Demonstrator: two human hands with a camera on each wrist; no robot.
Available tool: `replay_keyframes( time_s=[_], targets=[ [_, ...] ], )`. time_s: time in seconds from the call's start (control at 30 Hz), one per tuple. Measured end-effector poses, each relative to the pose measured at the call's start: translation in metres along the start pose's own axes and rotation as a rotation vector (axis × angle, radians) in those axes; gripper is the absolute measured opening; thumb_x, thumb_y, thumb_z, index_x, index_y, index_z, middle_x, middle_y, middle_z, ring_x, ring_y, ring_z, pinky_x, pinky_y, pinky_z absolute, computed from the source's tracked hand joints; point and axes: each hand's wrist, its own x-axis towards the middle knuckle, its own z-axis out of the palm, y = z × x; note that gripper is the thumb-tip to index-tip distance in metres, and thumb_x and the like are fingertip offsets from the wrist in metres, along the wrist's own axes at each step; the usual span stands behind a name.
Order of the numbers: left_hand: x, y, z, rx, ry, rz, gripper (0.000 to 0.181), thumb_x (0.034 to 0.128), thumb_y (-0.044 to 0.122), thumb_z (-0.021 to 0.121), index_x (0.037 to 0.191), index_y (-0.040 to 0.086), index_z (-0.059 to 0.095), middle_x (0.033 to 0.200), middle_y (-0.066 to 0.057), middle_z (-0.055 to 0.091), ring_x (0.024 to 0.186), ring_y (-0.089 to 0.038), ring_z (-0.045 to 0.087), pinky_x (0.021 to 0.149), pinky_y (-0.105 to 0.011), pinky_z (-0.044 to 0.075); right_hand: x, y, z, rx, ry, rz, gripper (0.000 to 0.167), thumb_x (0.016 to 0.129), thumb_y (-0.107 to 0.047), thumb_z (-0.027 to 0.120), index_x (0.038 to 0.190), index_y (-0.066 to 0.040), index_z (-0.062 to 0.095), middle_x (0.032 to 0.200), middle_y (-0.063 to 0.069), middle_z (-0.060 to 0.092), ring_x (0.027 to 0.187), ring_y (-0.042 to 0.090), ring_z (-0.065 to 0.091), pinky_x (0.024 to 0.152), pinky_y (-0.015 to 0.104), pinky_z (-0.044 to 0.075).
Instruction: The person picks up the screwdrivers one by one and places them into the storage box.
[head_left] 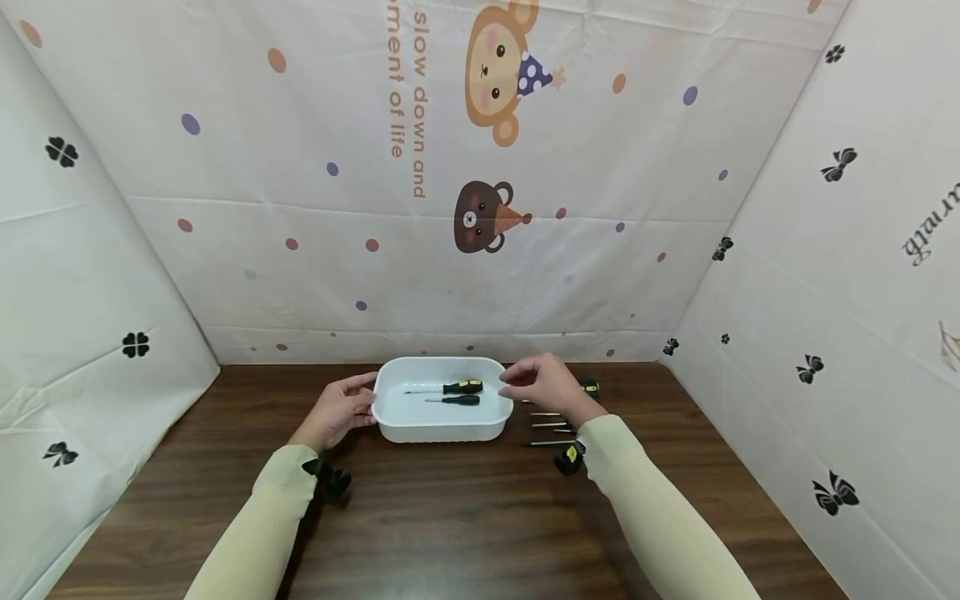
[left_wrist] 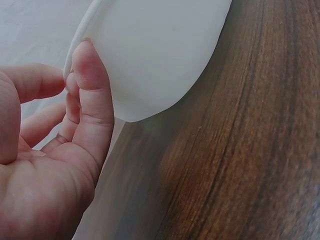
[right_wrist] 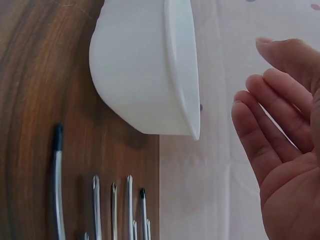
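Note:
A white tub (head_left: 442, 433) stands near the back of the table, with two screwdrivers inside: a yellow-and-black one (head_left: 462, 387) and a smaller black one (head_left: 461, 400). At the tub's left end, my left hand (head_left: 339, 414) holds the rim; in the left wrist view the fingers of that hand (left_wrist: 65, 145) curl at the edge of the tub (left_wrist: 150, 65). My right hand (head_left: 546, 387) hovers by the right end, holding nothing. The right wrist view shows this hand (right_wrist: 285, 125) with fingers relaxed and a gap between it and the tub (right_wrist: 135, 65).
Several more screwdrivers lie on the table to the right of the tub, partly hidden under my right hand and sleeve; their metal shafts (right_wrist: 96, 205) point toward the tub. Patterned white cloth (head_left: 360, 275) hangs behind the table (head_left: 450, 517) and on both sides.

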Motion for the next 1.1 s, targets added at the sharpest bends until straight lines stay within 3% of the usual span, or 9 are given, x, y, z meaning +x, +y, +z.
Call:
replay_keyframes(
  time_s=[0.33, 0.53, 0.77, 0.9, 1.0, 1.1],
  targets=[
    [-0.001, 0.0, 0.0, -0.001, 0.003, -0.011, 0.059, 0.1017, 0.005, 0.058, 0.157, 0.004, 0.038, 0.101, -0.01, 0.068, 0.072, -0.013, 0.065, 0.069, -0.027, 0.061, -0.028, 0.015, -0.012, 0.089, 0.043, -0.005, 0.03, 0.084, -0.031, 0.086, 0.109, -0.015, 0.079, 0.11, 0.011, 0.077, 0.095, 0.015, 0.073, 0.08, 0.026, 0.06],
    [-0.003, 0.001, 0.0, 0.002, 0.003, -0.007, 0.059, 0.1014, 0.004, 0.058, 0.157, 0.004, 0.039, 0.1, -0.009, 0.068, 0.072, -0.013, 0.065, 0.069, -0.026, 0.061, -0.042, 0.028, -0.018, 0.118, 0.072, 0.016, 0.03, 0.082, -0.035, 0.087, 0.108, -0.023, 0.079, 0.11, 0.002, 0.078, 0.101, 0.02, 0.073, 0.085, 0.029, 0.06],
    [-0.002, 0.0, 0.0, 0.006, 0.003, 0.0, 0.058, 0.1016, 0.003, 0.057, 0.157, 0.003, 0.039, 0.1, -0.01, 0.068, 0.072, -0.012, 0.065, 0.069, -0.026, 0.061, -0.059, 0.039, -0.026, 0.162, 0.067, 0.011, 0.034, 0.083, -0.03, 0.086, 0.115, -0.02, 0.078, 0.119, 0.006, 0.075, 0.111, 0.027, 0.071, 0.092, 0.041, 0.06],
    [-0.002, 0.0, 0.0, 0.006, 0.005, 0.002, 0.058, 0.1016, 0.003, 0.057, 0.157, 0.003, 0.039, 0.101, -0.01, 0.068, 0.073, -0.012, 0.065, 0.07, -0.026, 0.061, -0.067, 0.044, -0.03, 0.196, 0.06, 0.0, 0.039, 0.084, -0.027, 0.086, 0.119, -0.012, 0.076, 0.123, 0.01, 0.074, 0.116, 0.033, 0.069, 0.096, 0.044, 0.058],
    [-0.002, 0.0, 0.0, 0.008, 0.005, 0.002, 0.057, 0.1017, 0.003, 0.056, 0.156, 0.003, 0.039, 0.1, -0.01, 0.068, 0.073, -0.012, 0.065, 0.069, -0.026, 0.061, -0.072, 0.048, -0.031, 0.196, 0.06, -0.013, 0.041, 0.084, -0.025, 0.085, 0.12, -0.007, 0.075, 0.124, 0.016, 0.073, 0.115, 0.028, 0.07, 0.098, 0.047, 0.057],
    [-0.001, 0.0, 0.001, 0.007, 0.004, -0.003, 0.057, 0.1019, 0.003, 0.056, 0.157, 0.003, 0.039, 0.101, -0.011, 0.068, 0.073, -0.013, 0.065, 0.069, -0.026, 0.061, -0.077, 0.054, -0.033, 0.197, 0.066, -0.024, 0.04, 0.086, -0.021, 0.084, 0.12, -0.004, 0.075, 0.124, 0.019, 0.072, 0.111, 0.015, 0.071, 0.099, 0.048, 0.056]
  ],
)
